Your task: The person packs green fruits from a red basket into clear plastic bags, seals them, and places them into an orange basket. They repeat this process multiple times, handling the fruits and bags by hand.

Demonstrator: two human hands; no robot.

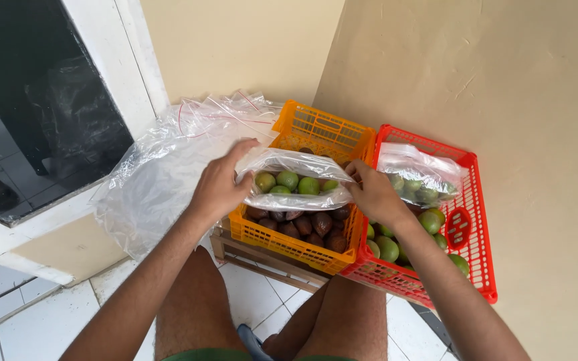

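I hold a clear plastic bag (296, 180) with several green round fruits inside, stretched between both hands above an orange crate (316, 130). My left hand (221, 186) grips the bag's left end. My right hand (371, 194) pinches its right end. The orange crate under the bag holds several brown scaly fruits (306, 224).
A red crate (479, 220) on the right holds loose green fruits (387, 249) and another filled clear bag (417, 170). A pile of empty clear bags (168, 167) lies to the left by a window frame. Both crates rest on a wooden pallet (262, 257) over white floor tiles, against beige walls.
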